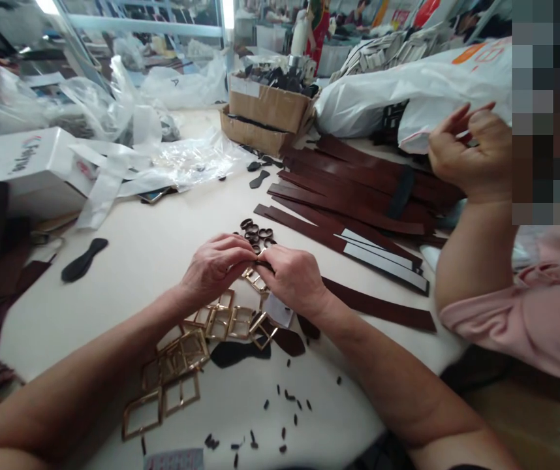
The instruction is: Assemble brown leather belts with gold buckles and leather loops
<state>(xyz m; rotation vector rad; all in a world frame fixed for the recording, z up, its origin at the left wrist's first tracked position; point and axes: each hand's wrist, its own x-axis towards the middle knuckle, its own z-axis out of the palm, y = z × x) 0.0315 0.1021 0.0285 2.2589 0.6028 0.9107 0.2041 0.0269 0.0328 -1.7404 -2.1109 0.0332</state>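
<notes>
My left hand [221,264] and my right hand [292,277] meet over the middle of the table, fingertips pinched together on a small dark leather piece [264,264]. The fingers hide most of it. A gold buckle [255,279] shows just below the fingertips; whether it is joined to the piece I cannot tell. Right behind the hands lie several dark brown leather loops [259,234]. Nearer me, loose gold buckles [218,323] spread beneath my left forearm. A black bow-shaped leather tab [241,354] and a brown tab [288,341] rest beside them.
Dark brown leather straps [348,196] are heaped at the right, near a co-worker's raised hand [473,147]. Small dark bits [295,419] dot the near table. Cardboard boxes [265,108], plastic bags [113,104] and a white box [25,163] stand farther back.
</notes>
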